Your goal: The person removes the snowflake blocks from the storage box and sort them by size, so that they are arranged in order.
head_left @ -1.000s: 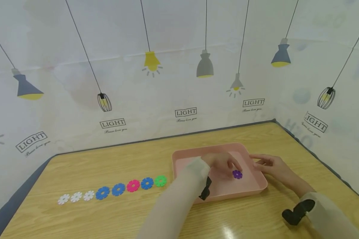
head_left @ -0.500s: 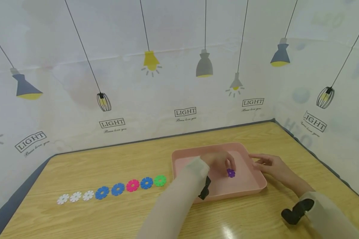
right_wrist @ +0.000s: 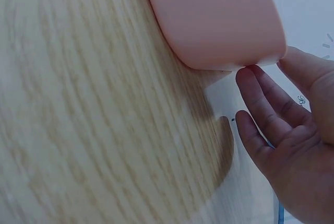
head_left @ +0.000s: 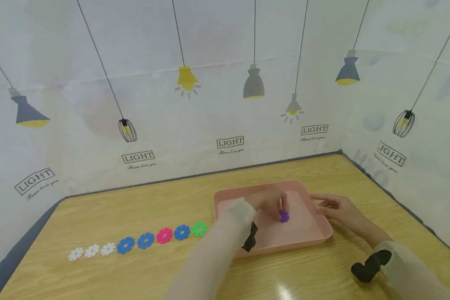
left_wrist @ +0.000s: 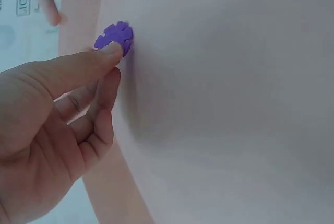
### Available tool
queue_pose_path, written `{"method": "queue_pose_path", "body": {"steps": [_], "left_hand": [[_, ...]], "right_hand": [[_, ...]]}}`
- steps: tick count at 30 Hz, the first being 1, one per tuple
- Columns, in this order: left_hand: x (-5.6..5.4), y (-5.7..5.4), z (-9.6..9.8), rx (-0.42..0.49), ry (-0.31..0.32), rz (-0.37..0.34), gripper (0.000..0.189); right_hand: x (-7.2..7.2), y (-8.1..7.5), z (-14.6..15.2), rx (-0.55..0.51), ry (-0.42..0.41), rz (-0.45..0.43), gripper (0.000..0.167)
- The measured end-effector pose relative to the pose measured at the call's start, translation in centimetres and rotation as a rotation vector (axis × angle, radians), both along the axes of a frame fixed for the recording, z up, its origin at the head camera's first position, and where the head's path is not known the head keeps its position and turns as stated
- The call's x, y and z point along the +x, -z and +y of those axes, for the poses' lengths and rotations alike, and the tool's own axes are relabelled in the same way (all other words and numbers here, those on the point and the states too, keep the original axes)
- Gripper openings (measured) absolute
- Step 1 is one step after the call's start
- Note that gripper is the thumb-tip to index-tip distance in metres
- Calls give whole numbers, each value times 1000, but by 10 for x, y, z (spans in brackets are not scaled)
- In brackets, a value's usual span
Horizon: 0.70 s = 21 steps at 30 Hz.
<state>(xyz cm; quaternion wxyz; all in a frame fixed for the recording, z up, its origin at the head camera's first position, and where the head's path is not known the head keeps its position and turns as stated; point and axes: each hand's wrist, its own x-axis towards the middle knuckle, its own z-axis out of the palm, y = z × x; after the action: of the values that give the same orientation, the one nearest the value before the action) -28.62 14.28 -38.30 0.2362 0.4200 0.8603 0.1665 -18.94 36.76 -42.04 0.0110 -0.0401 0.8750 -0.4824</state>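
Inside the pink tray [head_left: 300, 233], my left hand [head_left: 268, 200] pinches a purple flower-shaped plastic disc [head_left: 283, 216]. In the left wrist view the thumb lies over the purple disc [left_wrist: 116, 35], with the fingertips behind it partly hidden. My right hand [head_left: 341, 210] touches the outside of the tray's right wall with fairly straight fingers. Seen from the right wrist, fingertips and thumb meet the tray's pink wall [right_wrist: 224, 25] near its rim.
Left of the tray, a row of notched discs lies on the wooden table [head_left: 135, 279]: several white and blue ones, a pink disc [head_left: 164, 236] and a green disc [head_left: 199, 229] nearest the tray. A lamp-printed wall covering [head_left: 195, 121] stands behind the table.
My left fingers have closed on the purple disc and drawn it a little leftward within the tray. The right hand stays at the tray's right side. The head view has shifted slightly.
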Motion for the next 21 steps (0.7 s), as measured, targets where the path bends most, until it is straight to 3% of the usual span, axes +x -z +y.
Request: {"method": "queue_pose_path", "body": {"steps": [6, 14, 21], "left_hand": [[-4, -3, -17, 97, 65, -35, 12], [2, -22, -60, 188, 1, -73, 14], [8, -38, -108, 251, -6, 19, 12]], "right_hand": [[0, -3, -2, 21, 12, -12, 50], [1, -3, -3, 16, 5, 12, 49], [1, -2, -2, -8, -12, 20, 48]]}}
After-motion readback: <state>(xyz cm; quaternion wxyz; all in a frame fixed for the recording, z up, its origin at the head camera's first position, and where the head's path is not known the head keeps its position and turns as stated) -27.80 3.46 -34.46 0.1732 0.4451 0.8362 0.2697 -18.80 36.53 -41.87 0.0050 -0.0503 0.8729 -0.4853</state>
